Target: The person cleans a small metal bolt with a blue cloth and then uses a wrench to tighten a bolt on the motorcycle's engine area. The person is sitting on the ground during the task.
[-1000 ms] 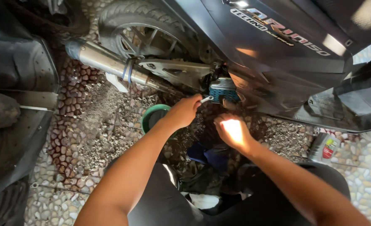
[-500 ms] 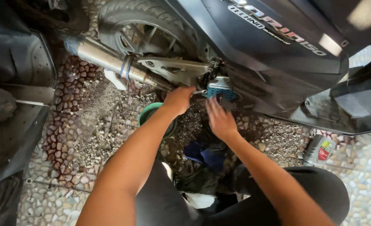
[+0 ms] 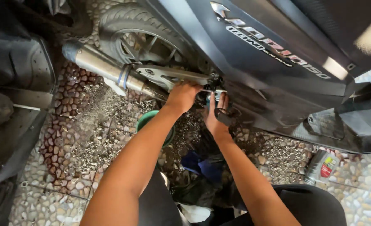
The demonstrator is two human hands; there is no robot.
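Both hands reach under the dark grey scooter body point(image 3: 277, 62), just ahead of its rear wheel point(image 3: 139, 35). My left hand point(image 3: 183, 96) is curled over a part by the silver bracket point(image 3: 173, 76) where the exhaust pipe point(image 3: 106, 67) ends. My right hand point(image 3: 215, 115) is pressed against a small blue part point(image 3: 207, 100) between the hands, fingers pointing up. What either hand grips is hidden by the fingers and the shadow under the body panel.
A green basin point(image 3: 145, 121) sits on the pebbled floor point(image 3: 85, 142) under my left forearm. Dark blue cloth point(image 3: 200, 165) lies near my knees. A grey oil bottle point(image 3: 321, 167) lies at the right. Another scooter's black footboard point(image 3: 14, 83) fills the left side.
My right hand has risen from the open floor to the blue part under the scooter. My left hand has stayed at the same spot. The camera view shifted slightly.
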